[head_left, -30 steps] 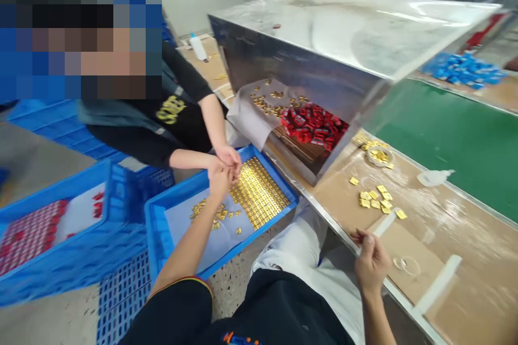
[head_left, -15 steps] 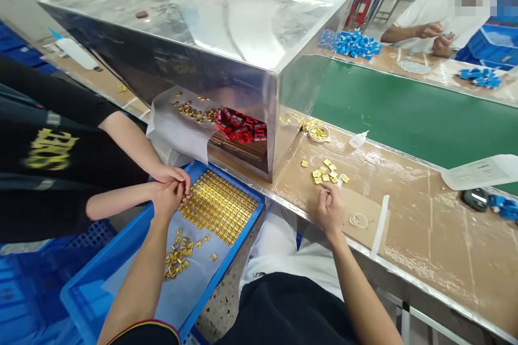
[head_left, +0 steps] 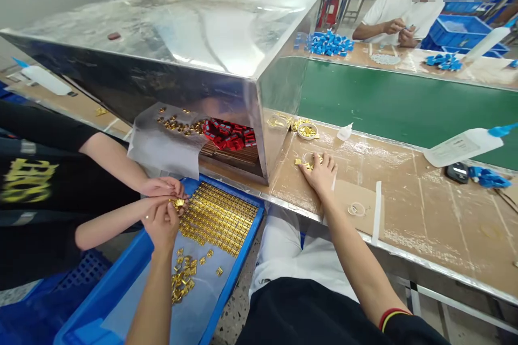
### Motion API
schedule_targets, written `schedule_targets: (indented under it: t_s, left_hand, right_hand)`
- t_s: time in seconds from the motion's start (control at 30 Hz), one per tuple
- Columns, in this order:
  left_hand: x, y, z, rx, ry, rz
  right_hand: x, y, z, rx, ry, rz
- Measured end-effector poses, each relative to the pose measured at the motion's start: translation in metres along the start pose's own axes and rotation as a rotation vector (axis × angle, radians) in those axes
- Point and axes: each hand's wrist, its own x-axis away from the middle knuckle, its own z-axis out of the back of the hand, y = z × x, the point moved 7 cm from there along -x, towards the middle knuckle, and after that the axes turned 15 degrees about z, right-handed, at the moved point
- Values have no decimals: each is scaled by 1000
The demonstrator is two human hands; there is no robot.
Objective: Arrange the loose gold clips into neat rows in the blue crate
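My left hand (head_left: 162, 226) is at the blue tray's far left side with its fingers curled. It meets a co-worker's hands (head_left: 164, 187), where small gold square pieces (head_left: 178, 203) show between us. Whether my own fingers grip any of them is hidden. On the brown worktop, my right hand (head_left: 322, 175) lies with fingers spread over a small group of gold squares (head_left: 298, 161), partly covering them. Below my left hand, the blue tray (head_left: 238, 275) holds tight rows of gold pieces (head_left: 220, 215) and a loose heap of them (head_left: 185, 277) on white paper.
A large metal hood (head_left: 182, 64) stands left of my right hand, with red pieces (head_left: 230, 136) inside its opening. A round dish of gold bits (head_left: 307, 131), a small white bottle (head_left: 345, 132) and a larger bottle (head_left: 465, 146) lie along the green belt (head_left: 396, 97).
My right hand has moved forward and spread over the gold squares. My left hand has drawn slightly back from the co-worker's hands, and gold pieces now show there. The view has shifted.
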Motion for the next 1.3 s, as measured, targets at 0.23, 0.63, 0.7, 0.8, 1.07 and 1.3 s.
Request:
schedule_targets:
  t_s: [0.23,0.63,0.7,0.8,1.07,1.3]
  left_hand:
    - [126,218,-31,645,-579,-409]
    - [102,359,-212,321,-797,-408]
    - [103,356,-210,311,-809,-474]
    - [102,358,-208,247,-820,-561]
    - [102,371,-210,51,-810,-665]
    - [109,368,-204,-36,-795,-630]
  right_hand:
    - [-2,-9,4,4,136,118]
    - [4,-8,12,66,88,51]
    - [4,-9,10,87,37,56]
    - [5,-11,8,111,-14,92]
    - [12,-12,14,126,-56,152]
    - [15,-14,19,104,-113,160]
